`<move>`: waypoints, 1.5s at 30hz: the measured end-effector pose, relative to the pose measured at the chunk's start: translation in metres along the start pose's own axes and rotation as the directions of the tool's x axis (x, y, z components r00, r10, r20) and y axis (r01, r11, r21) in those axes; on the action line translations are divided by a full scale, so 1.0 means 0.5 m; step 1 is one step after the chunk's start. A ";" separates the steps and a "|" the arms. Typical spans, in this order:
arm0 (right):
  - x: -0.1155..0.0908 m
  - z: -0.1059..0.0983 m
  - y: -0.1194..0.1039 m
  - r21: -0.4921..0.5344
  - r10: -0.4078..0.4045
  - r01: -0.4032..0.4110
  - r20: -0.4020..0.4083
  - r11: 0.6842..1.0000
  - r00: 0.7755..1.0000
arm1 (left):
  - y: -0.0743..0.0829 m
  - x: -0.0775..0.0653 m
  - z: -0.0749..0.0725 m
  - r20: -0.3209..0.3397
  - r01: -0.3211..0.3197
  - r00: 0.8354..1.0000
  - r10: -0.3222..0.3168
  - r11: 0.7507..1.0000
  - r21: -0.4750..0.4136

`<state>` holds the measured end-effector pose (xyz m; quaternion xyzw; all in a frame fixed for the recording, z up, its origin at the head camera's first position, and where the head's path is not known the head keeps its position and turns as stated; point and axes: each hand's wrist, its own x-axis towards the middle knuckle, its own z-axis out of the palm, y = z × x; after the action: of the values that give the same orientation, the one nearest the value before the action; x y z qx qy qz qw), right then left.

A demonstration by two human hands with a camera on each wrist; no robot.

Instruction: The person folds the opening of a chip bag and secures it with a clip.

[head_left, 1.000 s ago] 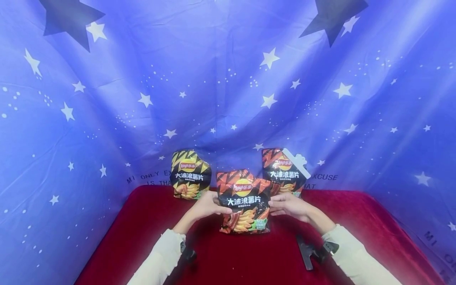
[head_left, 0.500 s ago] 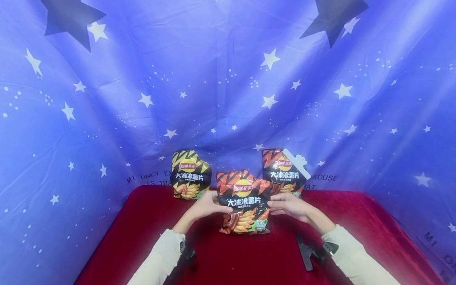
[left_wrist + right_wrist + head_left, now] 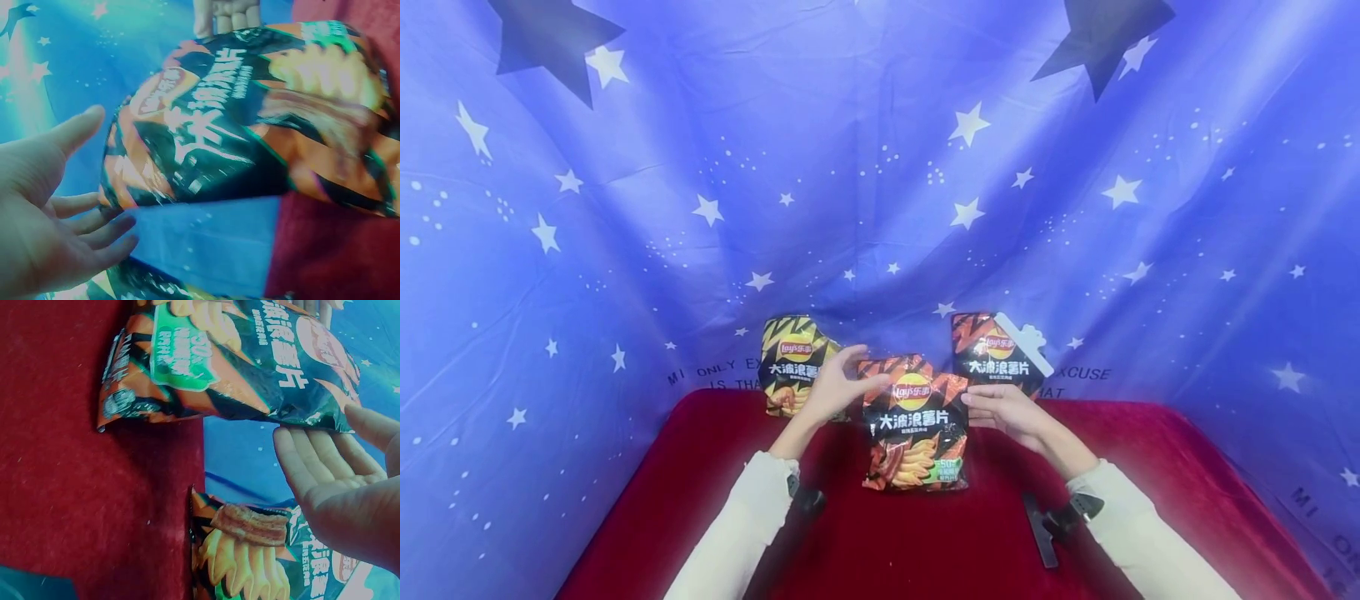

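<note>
A red-and-black bag of potato chips (image 3: 913,437) stands upright on the red cloth, front toward me. My left hand (image 3: 835,387) is at its upper left edge, thumb and fingers spread apart. In the left wrist view, that hand's thumb (image 3: 84,128) is clear of the bag and its fingers reach to the edge. My right hand (image 3: 1011,417) touches the bag's upper right edge. The right wrist view shows its fingers (image 3: 306,456) nearly straight against the side, the thumb resting at the front corner.
Behind stand a yellow-and-black chip bag (image 3: 786,367) at left and another red-and-black chip bag (image 3: 981,346) at right with a white clip (image 3: 1026,343) across its top corner. A black clip (image 3: 1042,533) lies near my right wrist. Starry blue fabric (image 3: 880,167) hangs around the table.
My left hand has let go of the bag's side and moved up to its top left corner, fingers spreading. My right hand has slid slightly up the right edge. The bag stays in place.
</note>
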<state>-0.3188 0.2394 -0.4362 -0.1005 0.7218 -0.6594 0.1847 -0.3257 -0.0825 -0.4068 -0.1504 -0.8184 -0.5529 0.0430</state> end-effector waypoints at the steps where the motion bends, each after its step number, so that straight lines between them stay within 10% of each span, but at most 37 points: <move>1: 0.002 0.000 -0.002 0.013 0.008 -0.008 -0.010 1.000 1.000 | 0.007 0.006 0.001 0.000 -0.014 1.000 0.014 1.000 0.012; 24: 0.033 -0.003 -0.062 0.107 0.211 -0.211 0.007 0.972 0.977 | 0.071 0.095 0.042 0.198 -0.025 0.980 -0.027 0.966 0.257; 45: 0.020 -0.008 -0.048 0.002 0.118 -0.118 -0.043 0.993 0.992 | 0.093 0.105 0.013 0.323 0.025 0.941 -0.097 0.975 0.219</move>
<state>-0.3317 0.2365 -0.4137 -0.0436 0.7306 -0.6490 0.2076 -0.3615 -0.0503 -0.3552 -0.2103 -0.8725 -0.4303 -0.0970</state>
